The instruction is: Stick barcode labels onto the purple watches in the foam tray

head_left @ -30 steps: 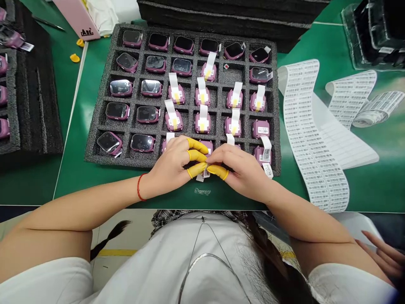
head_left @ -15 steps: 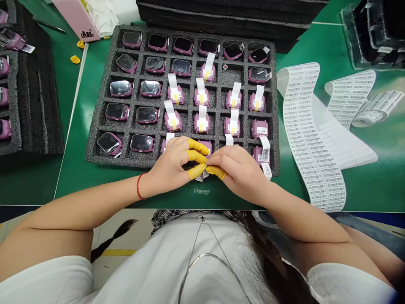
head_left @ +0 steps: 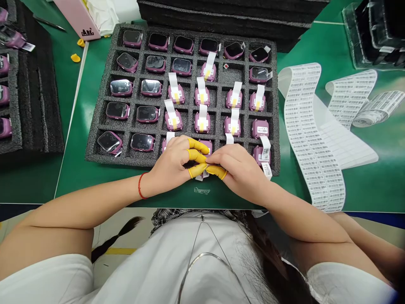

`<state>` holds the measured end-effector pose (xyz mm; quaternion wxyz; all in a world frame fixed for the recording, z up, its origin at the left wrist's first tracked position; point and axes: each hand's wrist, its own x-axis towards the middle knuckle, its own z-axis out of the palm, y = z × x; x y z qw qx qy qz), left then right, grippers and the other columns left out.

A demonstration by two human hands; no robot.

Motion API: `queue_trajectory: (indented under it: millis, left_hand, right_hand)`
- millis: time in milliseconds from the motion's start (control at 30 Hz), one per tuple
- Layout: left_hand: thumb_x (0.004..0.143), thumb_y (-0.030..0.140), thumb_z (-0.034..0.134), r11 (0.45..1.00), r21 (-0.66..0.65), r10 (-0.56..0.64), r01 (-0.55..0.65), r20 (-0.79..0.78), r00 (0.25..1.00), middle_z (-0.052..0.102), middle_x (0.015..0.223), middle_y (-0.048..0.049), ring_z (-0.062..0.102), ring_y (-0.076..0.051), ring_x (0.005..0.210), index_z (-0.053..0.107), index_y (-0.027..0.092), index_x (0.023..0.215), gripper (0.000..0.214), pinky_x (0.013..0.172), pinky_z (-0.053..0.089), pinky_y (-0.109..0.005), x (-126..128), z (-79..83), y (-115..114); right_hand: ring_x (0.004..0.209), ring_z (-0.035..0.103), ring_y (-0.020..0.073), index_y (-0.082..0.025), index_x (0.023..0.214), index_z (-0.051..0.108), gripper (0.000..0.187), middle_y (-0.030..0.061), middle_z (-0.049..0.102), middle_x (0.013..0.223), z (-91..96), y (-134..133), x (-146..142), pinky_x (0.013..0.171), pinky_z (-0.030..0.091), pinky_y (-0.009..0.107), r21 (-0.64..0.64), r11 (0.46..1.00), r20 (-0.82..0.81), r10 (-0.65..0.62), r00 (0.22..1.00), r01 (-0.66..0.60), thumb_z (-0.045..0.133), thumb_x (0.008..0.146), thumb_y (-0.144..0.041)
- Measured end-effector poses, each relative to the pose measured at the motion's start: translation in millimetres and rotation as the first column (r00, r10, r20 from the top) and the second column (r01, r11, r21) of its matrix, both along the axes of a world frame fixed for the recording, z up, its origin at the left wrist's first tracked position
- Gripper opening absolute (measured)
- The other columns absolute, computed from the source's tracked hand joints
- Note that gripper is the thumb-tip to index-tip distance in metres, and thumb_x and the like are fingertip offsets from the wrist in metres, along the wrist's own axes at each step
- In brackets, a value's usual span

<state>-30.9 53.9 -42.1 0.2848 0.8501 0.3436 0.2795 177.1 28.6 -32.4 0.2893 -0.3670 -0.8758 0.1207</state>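
My left hand (head_left: pixel 177 162) and my right hand (head_left: pixel 242 171) meet over the front row of a black foam tray (head_left: pixel 183 30). Yellow finger cots cover several left fingertips and one right fingertip. Both hands pinch at a small white printed label (head_left: pixel 200 177), whose lower end shows beneath the fingertips; the rest is hidden. Just behind the fingers, a purple smartwatch (head_left: pixel 207 145) lies back up in its compartment. Around it are more back-up watches with white strips, such as this smartwatch (head_left: pixel 202 123). On the tray's left side, watches such as this smartwatch (head_left: pixel 142 142) lie screen up.
Long strips of barcode labels (head_left: pixel 316 139) spread over the green table (head_left: pixel 76 181) to the right. Behind the tray stands a stack of black foam (head_left: pixel 228 19). A pink box (head_left: pixel 77 19) and loose yellow finger cots (head_left: pixel 75 58) are at the back left. Crumpled clear film (head_left: pixel 201 191) lies in front.
Both hands keep almost the same place and pinch. The whole view has shifted very slightly.
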Motion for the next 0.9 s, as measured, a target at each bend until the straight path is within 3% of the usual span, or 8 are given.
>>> queue_trajectory:
  millis: [233, 333, 433, 533, 633, 733, 833, 900]
  left_hand:
    - [0.086, 0.018, 0.065, 1.000, -0.008, 0.012, -0.012, 0.040, 0.999, 0.072, 0.103, -0.0035, 0.062, -0.016, 0.096, 0.068, 0.019, 0.086, 0.003, 0.088, 0.047, -0.035, 1.9, -0.3, -0.5]
    - [0.085, 0.018, 0.065, 0.999, -0.020, 0.030, -0.029, 0.068, 0.997, 0.072, 0.102, -0.0041, 0.062, -0.016, 0.095, 0.068, 0.019, 0.086, 0.003, 0.088, 0.048, -0.035, 2.0, 0.6, -0.5]
    - [0.086, 0.020, 0.061, 1.000, -0.022, 0.014, -0.012, 0.100, 0.995, 0.071, 0.103, -0.0045, 0.062, -0.017, 0.095, 0.068, 0.020, 0.085, 0.007, 0.089, 0.047, -0.037, 0.4, 2.9, 0.2]
    - [0.090, 0.024, 0.054, 0.998, -0.021, -0.063, 0.065, 0.095, 0.993, 0.070, 0.110, -0.0060, 0.061, -0.019, 0.100, 0.070, 0.021, 0.080, 0.019, 0.091, 0.044, -0.040, -2.9, 5.5, 2.5]
    - [0.090, 0.029, 0.058, 0.992, -0.067, -0.107, 0.110, 0.037, 0.994, 0.069, 0.116, -0.0053, 0.061, -0.020, 0.105, 0.068, 0.022, 0.078, 0.018, 0.097, 0.042, -0.041, -6.3, 8.2, 6.7]
    - [0.088, 0.033, 0.064, 0.974, -0.122, -0.198, 0.192, -0.044, 0.979, 0.067, 0.121, -0.0024, 0.059, -0.020, 0.114, 0.068, 0.024, 0.081, 0.012, 0.112, 0.028, -0.047, -9.4, 10.9, 11.8]
    - [0.088, 0.036, 0.066, 0.957, -0.127, -0.275, 0.259, -0.123, 0.954, 0.065, 0.126, -0.0014, 0.053, -0.022, 0.127, 0.066, 0.026, 0.092, 0.011, 0.119, 0.011, -0.052, -12.7, 12.7, 17.1]
    - [0.088, 0.035, 0.066, 0.949, -0.123, -0.310, 0.292, -0.180, 0.933, 0.062, 0.130, -0.0032, 0.049, -0.022, 0.132, 0.060, 0.026, 0.108, 0.022, 0.120, 0.008, -0.054, -14.4, 13.0, 20.0]
  right_hand:
    - [0.075, 0.058, 0.0147, -0.021, 0.087, 0.059, 0.013, 0.0010, 0.073, 0.085, -1.7, -1.2, -2.0, 0.080, 0.046, 0.034, 0.206, 0.979, 0.071, 0.001, 0.997, -0.016, 0.054, 0.091, -0.010]
    - [0.078, 0.060, 0.0150, -0.025, 0.085, 0.061, 0.013, 0.0001, 0.072, 0.088, 7.9, -1.4, 3.8, 0.090, 0.045, 0.039, 0.198, 0.980, 0.086, 0.001, 0.996, -0.018, 0.056, 0.090, -0.014]
    - [0.080, 0.061, 0.0182, -0.026, 0.081, 0.063, 0.006, 0.0026, 0.068, 0.087, 20.8, 1.4, 14.2, 0.081, 0.048, 0.041, -0.063, 0.991, -0.142, -0.124, 0.982, 0.116, 0.066, 0.086, -0.024]
    - [0.083, 0.061, 0.0196, -0.024, 0.073, 0.064, 0.013, 0.0041, 0.064, 0.086, 24.5, 7.8, 22.4, 0.075, 0.050, 0.039, -0.381, 0.902, -0.340, -0.341, 0.877, 0.203, 0.073, 0.081, -0.030]
    - [0.083, 0.061, 0.0186, -0.022, 0.067, 0.064, 0.020, 0.0037, 0.063, 0.084, 18.1, 15.5, 24.0, 0.070, 0.052, 0.035, -0.599, 0.792, -0.398, -0.422, 0.815, 0.118, 0.075, 0.078, -0.034]
    - [0.075, 0.059, 0.0157, -0.020, 0.063, 0.065, 0.024, 0.0036, 0.062, 0.082, 12.0, 20.3, 21.3, 0.060, 0.049, 0.030, -0.714, 0.697, -0.407, -0.486, 0.773, 0.063, 0.076, 0.075, -0.037]
    - [0.072, 0.056, 0.0137, -0.019, 0.061, 0.066, 0.023, 0.0032, 0.061, 0.080, 11.0, 21.4, 19.0, 0.057, 0.046, 0.028, -0.750, 0.660, -0.401, -0.516, 0.757, 0.053, 0.077, 0.073, -0.035]
    - [0.073, 0.056, 0.0139, -0.019, 0.060, 0.065, 0.021, 0.0030, 0.061, 0.080, 11.4, 21.1, 18.4, 0.057, 0.045, 0.028, -0.762, 0.646, -0.397, -0.523, 0.754, 0.047, 0.077, 0.073, -0.031]
